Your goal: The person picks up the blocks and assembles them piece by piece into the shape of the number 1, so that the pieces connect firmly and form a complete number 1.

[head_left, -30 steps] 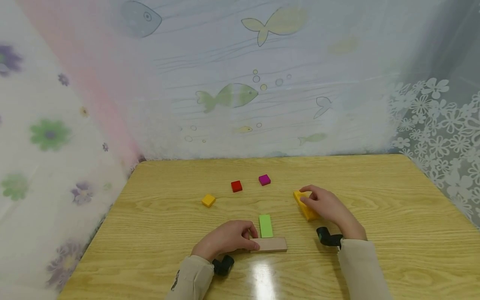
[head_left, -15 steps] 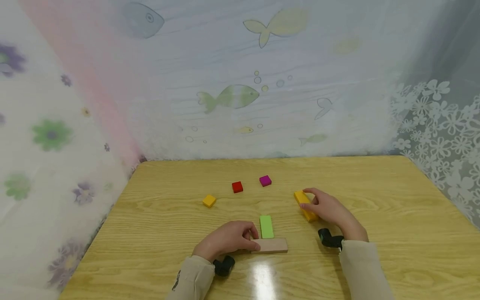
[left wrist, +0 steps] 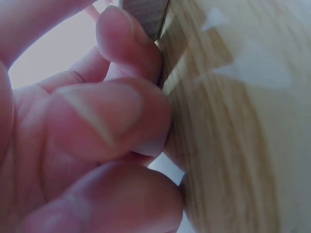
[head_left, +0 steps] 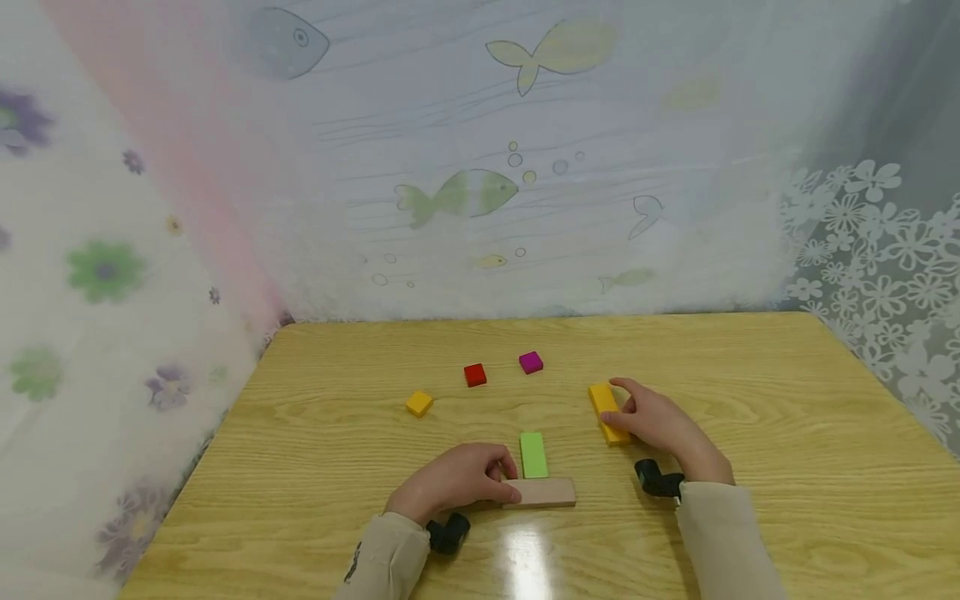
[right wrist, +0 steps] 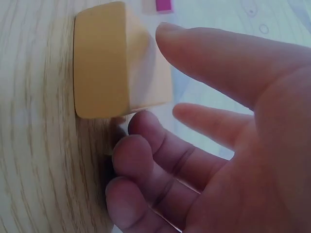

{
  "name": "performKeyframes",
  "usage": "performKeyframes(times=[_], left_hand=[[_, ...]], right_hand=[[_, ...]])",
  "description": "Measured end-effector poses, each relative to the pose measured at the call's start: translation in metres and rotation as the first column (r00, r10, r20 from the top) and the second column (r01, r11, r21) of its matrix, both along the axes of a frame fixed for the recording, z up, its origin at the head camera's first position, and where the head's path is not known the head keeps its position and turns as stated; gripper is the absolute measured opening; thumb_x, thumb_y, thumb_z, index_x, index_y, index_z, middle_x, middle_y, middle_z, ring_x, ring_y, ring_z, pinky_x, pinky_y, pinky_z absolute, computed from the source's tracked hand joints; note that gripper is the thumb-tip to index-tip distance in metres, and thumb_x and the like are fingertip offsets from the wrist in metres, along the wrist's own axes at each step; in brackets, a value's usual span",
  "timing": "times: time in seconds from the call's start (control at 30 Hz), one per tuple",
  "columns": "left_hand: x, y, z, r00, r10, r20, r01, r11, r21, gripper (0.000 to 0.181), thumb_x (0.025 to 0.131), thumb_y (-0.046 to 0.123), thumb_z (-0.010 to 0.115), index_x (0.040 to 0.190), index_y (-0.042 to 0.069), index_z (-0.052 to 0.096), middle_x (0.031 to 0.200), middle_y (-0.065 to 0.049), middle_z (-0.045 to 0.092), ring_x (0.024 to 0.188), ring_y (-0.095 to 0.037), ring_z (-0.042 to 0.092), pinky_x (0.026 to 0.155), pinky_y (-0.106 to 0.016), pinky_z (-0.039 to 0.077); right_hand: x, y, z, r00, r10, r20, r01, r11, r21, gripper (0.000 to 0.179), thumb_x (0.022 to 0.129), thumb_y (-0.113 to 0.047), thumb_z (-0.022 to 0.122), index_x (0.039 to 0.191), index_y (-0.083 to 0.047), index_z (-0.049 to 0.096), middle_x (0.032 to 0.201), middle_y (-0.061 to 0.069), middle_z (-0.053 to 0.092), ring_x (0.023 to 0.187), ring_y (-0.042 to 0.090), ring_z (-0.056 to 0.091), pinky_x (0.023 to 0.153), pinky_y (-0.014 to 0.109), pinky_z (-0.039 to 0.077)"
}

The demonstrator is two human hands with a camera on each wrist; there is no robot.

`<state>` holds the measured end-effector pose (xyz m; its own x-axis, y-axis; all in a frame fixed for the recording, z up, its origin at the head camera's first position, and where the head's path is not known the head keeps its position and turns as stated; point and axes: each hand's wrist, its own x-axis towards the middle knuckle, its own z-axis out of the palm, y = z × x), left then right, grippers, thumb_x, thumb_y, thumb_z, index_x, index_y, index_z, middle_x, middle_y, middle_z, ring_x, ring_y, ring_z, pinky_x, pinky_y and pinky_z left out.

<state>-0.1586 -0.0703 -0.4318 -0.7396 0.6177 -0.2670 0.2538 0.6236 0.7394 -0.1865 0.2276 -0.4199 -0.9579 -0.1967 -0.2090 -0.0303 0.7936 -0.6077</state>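
In the head view, my left hand (head_left: 457, 477) holds the left end of a plain wooden block (head_left: 546, 492) lying flat on the table. The left wrist view shows curled fingers close to the tabletop, with part of the wooden block (left wrist: 146, 17) at the top. A light green block (head_left: 533, 455) lies just behind the wooden one, its near end against or very close to it. Over to the right, my right hand (head_left: 660, 421) has its thumb across a long yellow block (head_left: 602, 400) and the index finger along its right side. The other right fingers curl loosely beside the yellow block (right wrist: 102, 63).
Farther back on the wooden table (head_left: 337, 467) lie a small yellow block (head_left: 419, 404), a red block (head_left: 475, 375) and a magenta block (head_left: 531, 362). A printed curtain (head_left: 450, 275) hangs behind the table's far edge.
The long yellow block has turned slightly, its near end swinging a little to the left, as my right thumb and fingers shift on it. My left hand and the wooden block stay put.
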Motion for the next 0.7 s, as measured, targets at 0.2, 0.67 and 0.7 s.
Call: performKeyframes(times=[0.2,0.67,0.7], left_hand=[[0.001,0.0,0.001,1.0,0.004,0.009,-0.004,1.0,0.007,0.021,0.076,0.039,0.069,0.087,0.025,0.059,0.071,0.006,0.057,0.062,-0.008,0.049,0.059,-0.025,0.04],[0.0,-0.001,0.001,1.0,0.002,0.002,-0.002,1.0,0.003,0.021,0.076,0.039,0.068,0.087,0.024,0.059,0.072,0.007,0.058,0.062,-0.008,0.05,0.059,-0.025,0.04],[0.0,-0.001,0.001,1.0,0.001,0.003,-0.001,1.0,0.004,0.021,0.076,0.039,0.068,0.087,0.024,0.059,0.072,0.007,0.058,0.062,-0.008,0.05,0.059,-0.025,0.04]], right_hand=[[-0.001,-0.003,-0.002,1.0,-0.02,0.023,0.02,0.999,0.033,0.07,0.086,-0.04,0.055,0.138,-0.004,0.026,0.08,0.003,0.051,0.066,0.016,0.047,0.061,0.032,0.038],[0.003,-0.017,-0.003,1.0,-0.012,0.01,0.01,0.989,0.144,0.084,0.082,-0.053,0.054,0.14,-0.003,0.02,0.122,0.023,0.048,0.099,0.033,0.051,0.081,0.051,0.037],[0.002,-0.017,-0.003,1.0,-0.014,0.009,0.012,0.989,0.149,0.083,0.082,-0.052,0.054,0.14,-0.003,0.02,0.122,0.023,0.048,0.098,0.032,0.051,0.081,0.05,0.038]])
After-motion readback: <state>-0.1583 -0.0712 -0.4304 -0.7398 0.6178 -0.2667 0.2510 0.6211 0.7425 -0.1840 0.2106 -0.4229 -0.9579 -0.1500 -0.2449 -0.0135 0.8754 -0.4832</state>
